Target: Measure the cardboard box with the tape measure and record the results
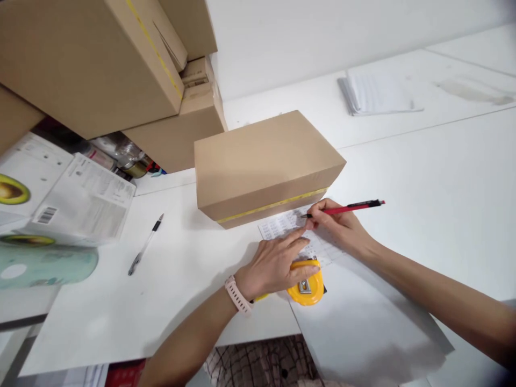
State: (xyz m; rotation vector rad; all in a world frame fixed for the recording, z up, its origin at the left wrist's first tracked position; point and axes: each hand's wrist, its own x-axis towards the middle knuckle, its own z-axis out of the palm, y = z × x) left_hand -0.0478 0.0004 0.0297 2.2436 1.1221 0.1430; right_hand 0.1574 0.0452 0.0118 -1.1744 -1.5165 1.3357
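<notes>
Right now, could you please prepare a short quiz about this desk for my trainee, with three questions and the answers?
1. Which hand holds the red writing tool?
2. True or false: the thumb of the left hand lies on the yellow tape measure.
3. Fill in: a ____ strip runs along one side of the cardboard box at the picture's centre.

Key: 1. The right hand. 2. True. 3. Yellow.

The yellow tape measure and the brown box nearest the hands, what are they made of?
The tape measure looks like hard, smooth plastic: even yellow with a rounded edge. Its clip is probably metal, being silvery and shiny. The box looks like matt cardboard: plain brown, flat sides, crisp edges.
</notes>
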